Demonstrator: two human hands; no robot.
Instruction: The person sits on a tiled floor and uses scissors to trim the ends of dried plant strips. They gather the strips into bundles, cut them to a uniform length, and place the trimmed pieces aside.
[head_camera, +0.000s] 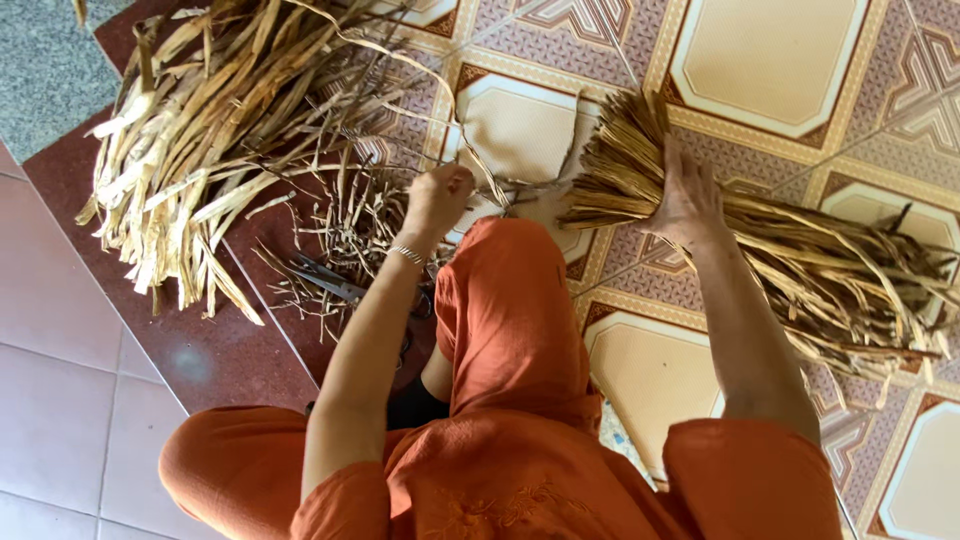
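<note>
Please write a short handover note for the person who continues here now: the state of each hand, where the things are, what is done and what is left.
Left hand: closed on a thin strand that runs to the bundle.
Right hand: pressed on the bundle of dried strips, on the patterned floor tiles.
Loose pile: on the floor, left. Scissors lie by the left forearm, among scraps.
Done: strips gathered in a bundle.
Left: whether it is tied cannot be seen; loose pile untouched.

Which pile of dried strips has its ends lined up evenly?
The bundle under the right hand, ends flush. The heap at left is loose and tangled.
</note>
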